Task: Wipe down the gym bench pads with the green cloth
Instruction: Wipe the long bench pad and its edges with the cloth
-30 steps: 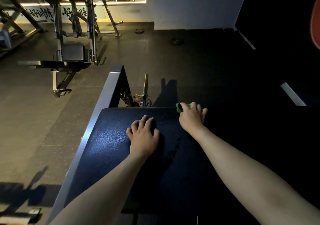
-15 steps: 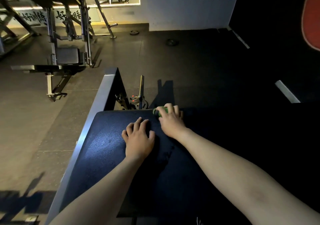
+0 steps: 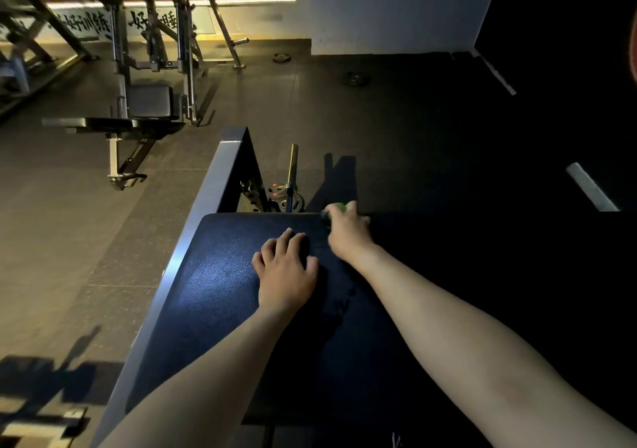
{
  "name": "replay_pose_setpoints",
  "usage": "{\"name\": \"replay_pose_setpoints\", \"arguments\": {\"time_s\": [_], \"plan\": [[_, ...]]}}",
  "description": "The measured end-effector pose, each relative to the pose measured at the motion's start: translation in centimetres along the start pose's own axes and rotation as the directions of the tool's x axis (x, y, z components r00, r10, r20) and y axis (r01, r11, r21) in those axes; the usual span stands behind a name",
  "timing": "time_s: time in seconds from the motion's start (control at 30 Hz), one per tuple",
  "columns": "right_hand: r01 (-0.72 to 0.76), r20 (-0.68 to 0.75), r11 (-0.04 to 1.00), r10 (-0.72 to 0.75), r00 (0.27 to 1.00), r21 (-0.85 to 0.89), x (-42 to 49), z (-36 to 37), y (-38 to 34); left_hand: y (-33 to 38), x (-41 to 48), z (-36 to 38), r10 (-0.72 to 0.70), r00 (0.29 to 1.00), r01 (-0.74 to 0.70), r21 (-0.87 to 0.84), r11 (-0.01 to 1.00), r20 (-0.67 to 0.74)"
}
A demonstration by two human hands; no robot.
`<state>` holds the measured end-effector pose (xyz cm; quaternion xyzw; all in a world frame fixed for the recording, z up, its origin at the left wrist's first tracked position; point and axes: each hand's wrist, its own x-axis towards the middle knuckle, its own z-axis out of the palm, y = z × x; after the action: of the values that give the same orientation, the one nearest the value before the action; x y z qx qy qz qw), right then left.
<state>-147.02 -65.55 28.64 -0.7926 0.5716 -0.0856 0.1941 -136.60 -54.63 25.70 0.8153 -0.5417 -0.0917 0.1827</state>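
Here right hand (image 3: 346, 232) clutches cloth (image 3: 339, 207) at pad (image 3: 213, 285) far edge; left hand (image 3: 284, 271) lies flat, bracing. Best: firm, overlapping strokes, covering the whole edge

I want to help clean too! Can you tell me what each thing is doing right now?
green cloth: bunched under the right hand at the pad's far edge
right hand: gripping the cloth
left hand: flat on the pad, holding nothing
bench pad: lying flat, shiny in the light
weight plates: lying on the floor
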Motion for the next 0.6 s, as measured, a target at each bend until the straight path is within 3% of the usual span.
{"name": "replay_pose_setpoints", "arguments": {"time_s": [0.1, 0.23, 0.3, 0.47, 0.6], "plan": [[0.166, 0.05, 0.986, -0.167, 0.985, 0.031, -0.5, 0.8, -2.0, 0.0, 0.1, 0.1, 0.001, 1.0, -0.001, 0.018, 1.0, 0.005], [0.258, 0.038, 0.966, -0.257, 0.966, -0.023, -1.2, 0.8, -0.6, -0.1, 0.0, -0.1, 0.002, 1.0, -0.002, -0.009, 1.0, -0.017], [0.212, -0.015, 0.973, -0.214, 0.977, -0.093, -1.2, 0.1, 2.1, -0.2, -0.1, -0.2, 0.008, 1.0, -0.009, -0.03, 1.0, -0.026], [-0.122, -0.159, 0.979, 0.096, 0.983, -0.163, -1.2, -2.3, 8.5, -0.4, -0.2, -0.2, 0.023, 1.0, -0.024, -0.046, 0.999, -0.021], [-0.154, -0.162, 0.984, 0.138, 0.977, -0.089, -1.7, -2.0, 6.0, -0.1, -0.1, 0.0, 0.01, 1.0, -0.01, -0.026, 1.0, -0.022]]}}
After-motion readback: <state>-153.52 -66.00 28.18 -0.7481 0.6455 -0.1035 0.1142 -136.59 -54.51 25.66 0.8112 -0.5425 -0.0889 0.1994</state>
